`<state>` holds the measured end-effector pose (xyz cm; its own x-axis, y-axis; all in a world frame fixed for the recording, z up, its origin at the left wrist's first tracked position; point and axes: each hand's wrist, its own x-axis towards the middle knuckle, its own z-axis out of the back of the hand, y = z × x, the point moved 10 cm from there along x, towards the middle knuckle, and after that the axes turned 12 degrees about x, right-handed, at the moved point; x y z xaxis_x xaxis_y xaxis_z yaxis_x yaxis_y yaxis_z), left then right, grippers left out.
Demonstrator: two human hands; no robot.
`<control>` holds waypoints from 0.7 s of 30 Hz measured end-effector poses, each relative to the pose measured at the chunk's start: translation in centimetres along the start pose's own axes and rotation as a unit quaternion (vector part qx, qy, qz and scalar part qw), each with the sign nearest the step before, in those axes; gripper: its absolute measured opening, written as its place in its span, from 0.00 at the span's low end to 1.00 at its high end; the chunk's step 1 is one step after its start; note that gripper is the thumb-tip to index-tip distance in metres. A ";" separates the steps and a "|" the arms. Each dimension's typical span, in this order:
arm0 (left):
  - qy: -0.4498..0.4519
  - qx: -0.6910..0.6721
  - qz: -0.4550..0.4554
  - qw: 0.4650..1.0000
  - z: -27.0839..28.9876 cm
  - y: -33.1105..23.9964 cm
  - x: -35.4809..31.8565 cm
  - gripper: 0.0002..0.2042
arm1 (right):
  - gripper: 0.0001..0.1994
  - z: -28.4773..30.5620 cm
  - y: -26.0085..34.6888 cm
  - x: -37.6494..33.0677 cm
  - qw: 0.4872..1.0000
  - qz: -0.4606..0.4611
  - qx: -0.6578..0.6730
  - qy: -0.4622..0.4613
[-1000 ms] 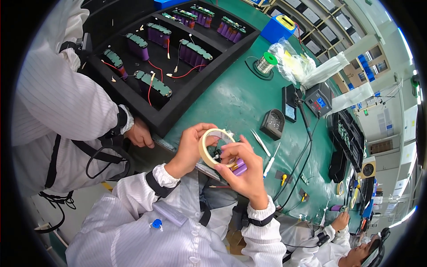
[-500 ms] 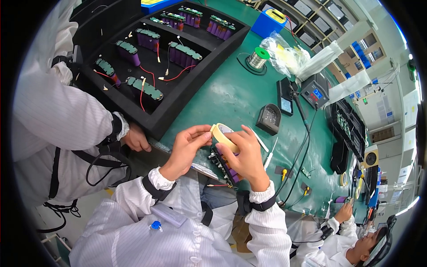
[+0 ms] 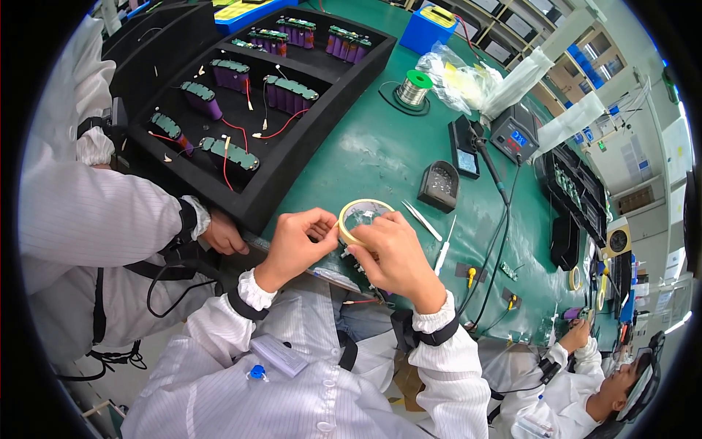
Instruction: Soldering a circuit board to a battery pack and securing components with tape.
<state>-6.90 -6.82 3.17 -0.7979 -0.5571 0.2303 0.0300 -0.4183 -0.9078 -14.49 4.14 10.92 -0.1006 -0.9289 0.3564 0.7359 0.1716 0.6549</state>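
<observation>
A roll of pale yellow masking tape (image 3: 342,221) is held up over the near table edge, its ring turned broadly toward me. My right hand (image 3: 395,256) grips the roll, fingers reaching over the rim. At the roll's left side, my left hand (image 3: 296,245) pinches with thumb and forefinger, apparently at the tape's end; the fine detail is too small to make out. Below the hands lies a battery pack with a dark board (image 3: 357,269), mostly hidden by my right hand. White-handled tool (image 3: 442,256) and tweezers (image 3: 423,219) lie just right of them.
A black foam tray (image 3: 274,183) with several purple battery packs fills the left. On the green table stand a solder spool (image 3: 414,89), a soldering iron holder (image 3: 463,150), a black scoop-shaped box (image 3: 439,186) and a soldering station (image 3: 515,135). Co-workers' arms show left and lower right.
The tape roll has turned so its round opening faces me more. My left hand has shifted slightly left and down, and the roll now covers more of the battery pack.
</observation>
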 end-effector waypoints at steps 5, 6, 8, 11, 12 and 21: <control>-0.053 0.096 -0.032 0.993 1.1 0.0 0.6 0.04 | 0.06 0.6 1.9 -0.5 0.994 -0.020 0.104 0.033; -0.057 0.090 -0.015 0.994 1.3 0.4 0.8 0.04 | 0.06 2.4 1.7 -0.7 0.996 0.000 0.080 -0.037; -0.036 0.005 0.020 0.999 -0.3 0.0 -0.1 0.05 | 0.05 7.5 -0.3 -2.3 0.984 -0.007 0.005 -0.178; -0.007 -0.072 0.049 0.996 -1.3 0.9 0.4 0.08 | 0.06 12.4 -0.1 -5.2 0.965 -0.071 -0.008 -0.254; 0.008 -0.114 0.062 0.991 -1.5 1.8 0.4 0.10 | 0.07 13.6 -0.2 -7.1 0.951 -0.107 0.009 -0.289; 0.048 0.041 0.069 0.996 2.7 0.6 -1.5 0.04 | 0.12 21.5 -0.5 -32.7 0.774 -0.284 -0.151 -0.546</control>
<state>-4.08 -8.23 3.23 -0.8366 -0.5438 0.0663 0.1903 -0.4019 -0.8957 -25.99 41.53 13.24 -0.8496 0.0323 0.5265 0.4716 -0.4004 0.7856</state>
